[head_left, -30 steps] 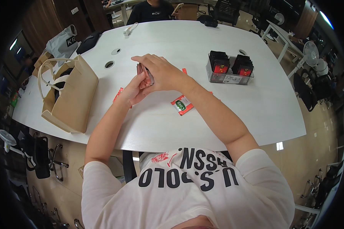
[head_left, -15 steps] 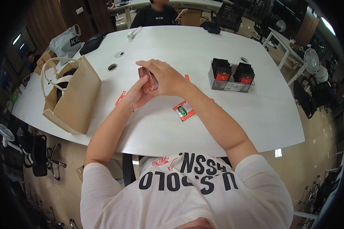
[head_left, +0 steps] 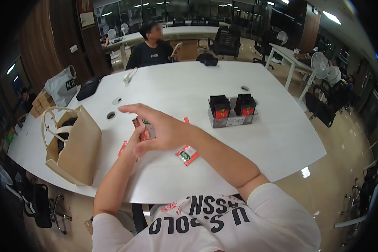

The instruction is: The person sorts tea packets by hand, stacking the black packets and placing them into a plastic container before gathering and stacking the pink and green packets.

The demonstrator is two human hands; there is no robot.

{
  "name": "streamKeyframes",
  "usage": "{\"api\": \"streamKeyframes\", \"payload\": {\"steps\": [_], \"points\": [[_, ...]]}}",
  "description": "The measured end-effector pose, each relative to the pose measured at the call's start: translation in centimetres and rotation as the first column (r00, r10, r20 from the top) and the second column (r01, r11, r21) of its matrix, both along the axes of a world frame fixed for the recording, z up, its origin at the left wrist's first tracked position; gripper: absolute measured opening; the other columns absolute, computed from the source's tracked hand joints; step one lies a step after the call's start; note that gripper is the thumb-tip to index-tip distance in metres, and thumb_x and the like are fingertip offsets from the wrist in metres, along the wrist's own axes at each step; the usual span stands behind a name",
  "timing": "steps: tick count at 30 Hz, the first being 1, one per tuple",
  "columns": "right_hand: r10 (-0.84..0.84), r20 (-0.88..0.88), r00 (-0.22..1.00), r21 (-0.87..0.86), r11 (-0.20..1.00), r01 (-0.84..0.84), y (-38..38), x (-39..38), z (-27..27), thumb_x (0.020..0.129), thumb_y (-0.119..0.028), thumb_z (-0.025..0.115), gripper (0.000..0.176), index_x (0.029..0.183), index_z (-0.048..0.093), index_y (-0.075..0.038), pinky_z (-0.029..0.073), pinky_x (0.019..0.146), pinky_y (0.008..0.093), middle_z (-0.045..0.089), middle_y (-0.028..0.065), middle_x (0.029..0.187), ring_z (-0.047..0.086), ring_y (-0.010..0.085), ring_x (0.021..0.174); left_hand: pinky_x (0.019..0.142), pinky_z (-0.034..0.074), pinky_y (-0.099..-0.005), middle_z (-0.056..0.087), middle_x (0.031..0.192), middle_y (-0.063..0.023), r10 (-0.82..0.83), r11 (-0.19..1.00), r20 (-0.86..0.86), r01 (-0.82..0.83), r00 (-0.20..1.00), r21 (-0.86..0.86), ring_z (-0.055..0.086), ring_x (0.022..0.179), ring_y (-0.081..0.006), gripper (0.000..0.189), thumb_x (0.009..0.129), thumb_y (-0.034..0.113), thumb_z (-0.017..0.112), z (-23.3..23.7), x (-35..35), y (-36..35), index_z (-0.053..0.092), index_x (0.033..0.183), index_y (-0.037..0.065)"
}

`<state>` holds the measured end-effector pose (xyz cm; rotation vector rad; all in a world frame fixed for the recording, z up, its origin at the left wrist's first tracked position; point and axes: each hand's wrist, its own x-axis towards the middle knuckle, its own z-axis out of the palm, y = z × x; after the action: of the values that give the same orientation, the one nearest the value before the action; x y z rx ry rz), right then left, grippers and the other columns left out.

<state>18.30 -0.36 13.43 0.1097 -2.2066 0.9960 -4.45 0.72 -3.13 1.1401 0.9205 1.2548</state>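
Note:
My left hand [head_left: 134, 142] is closed around a stack of red sachets [head_left: 147, 132], held above the table at its left-middle part. The front sachet shows a green label and a pale panel. Close over the stack is my right hand [head_left: 166, 129], its index finger stretched to the left and its thumb spread away below; it hides part of the stack. On the table under my right forearm lies a loose red sachet [head_left: 187, 155] with a green label. Another red sachet [head_left: 122, 148] shows beside my left wrist, and a red corner [head_left: 186, 120] pokes out behind my right wrist.
A clear bin [head_left: 233, 120] with two rows of black-and-red packets stands to the right. At the left are a beige tote bag [head_left: 82, 151], a grey bag [head_left: 61, 88] and a black pouch [head_left: 88, 88]. A white charger [head_left: 129, 76] lies far back; a person [head_left: 151, 48] sits beyond.
The view has tilted up, so the table sits lower. My right hand has opened, its thumb now spread from the fingers, baring the label on the front sachet. The seated person's head shows now.

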Motion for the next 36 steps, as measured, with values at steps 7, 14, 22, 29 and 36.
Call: {"api": "streamKeyframes", "payload": {"steps": [7, 14, 22, 29, 36], "points": [[0.671, -0.250, 0.698, -0.093, 0.701, -0.707, -11.9, 7.3, 7.3, 0.066, -0.063, 0.088, 0.131, 0.162, 0.023, -0.001, 0.042, 0.118, 0.0459, 0.035, 0.0219, 0.162, 0.047, 0.0328, 0.142, 0.114, 0.050, -0.0468, 0.065, 0.128, -0.0107, -0.086, 0.994, 0.406, 0.108, 0.910, -0.031, 0.065, 0.117, -0.0249, 0.064, 0.102, 0.036, 0.062, 2.9, 2.6, -1.1, 0.041, 0.154, 0.005], [0.781, -0.333, 0.527, 0.005, 0.561, -0.828, -15.7, 10.0, 6.8, 0.060, -0.074, 0.082, 0.148, 0.163, 0.011, 0.006, 0.039, 0.121, 0.0468, 0.027, 0.0268, 0.167, 0.040, 0.0350, 0.149, 0.117, 0.049, -0.0464, 0.062, 0.125, -0.0097, -0.027, 0.996, 0.337, 0.053, 0.941, -0.066, 0.066, 0.109, -0.0212, 0.069, 0.100, 0.042, 0.065, 3.3, 3.7, -1.5, 0.038, 0.151, 0.003], [0.804, -0.345, 0.484, 0.026, 0.524, -0.851, -15.7, 10.9, 6.7, 0.050, -0.082, 0.082, 0.169, 0.163, 0.000, 0.012, 0.041, 0.121, 0.0451, 0.025, 0.0311, 0.167, 0.042, 0.0366, 0.149, 0.109, 0.052, -0.0438, 0.065, 0.128, -0.0040, -0.055, 0.989, 0.250, 0.086, 0.967, -0.116, 0.064, 0.121, -0.0231, 0.057, 0.103, 0.040, 0.062, 1.8, 2.8, -0.8, 0.045, 0.148, 0.010], [0.826, -0.228, 0.516, -0.088, 0.511, -0.855, -14.8, 12.1, 6.1, 0.057, -0.068, 0.086, 0.157, 0.162, 0.003, 0.013, 0.048, 0.114, 0.0422, 0.043, 0.0313, 0.157, 0.053, 0.0376, 0.139, 0.110, 0.051, -0.0454, 0.067, 0.124, -0.0040, -0.074, 0.986, 0.213, 0.103, 0.974, -0.128, 0.065, 0.119, -0.0197, 0.061, 0.100, 0.038, 0.067, 1.4, 2.6, -0.5, 0.044, 0.150, 0.010], [0.773, -0.256, 0.581, -0.052, 0.589, -0.806, -14.8, 11.9, 5.8, 0.079, -0.044, 0.083, 0.119, 0.160, 0.017, 0.014, 0.050, 0.110, 0.0431, 0.050, 0.0327, 0.151, 0.058, 0.0408, 0.133, 0.111, 0.050, -0.0469, 0.064, 0.128, -0.0068, -0.089, 0.985, 0.183, 0.114, 0.979, -0.127, 0.064, 0.118, -0.0207, 0.061, 0.101, 0.034, 0.065, 1.8, 2.7, -0.6, 0.042, 0.151, 0.008]]}}
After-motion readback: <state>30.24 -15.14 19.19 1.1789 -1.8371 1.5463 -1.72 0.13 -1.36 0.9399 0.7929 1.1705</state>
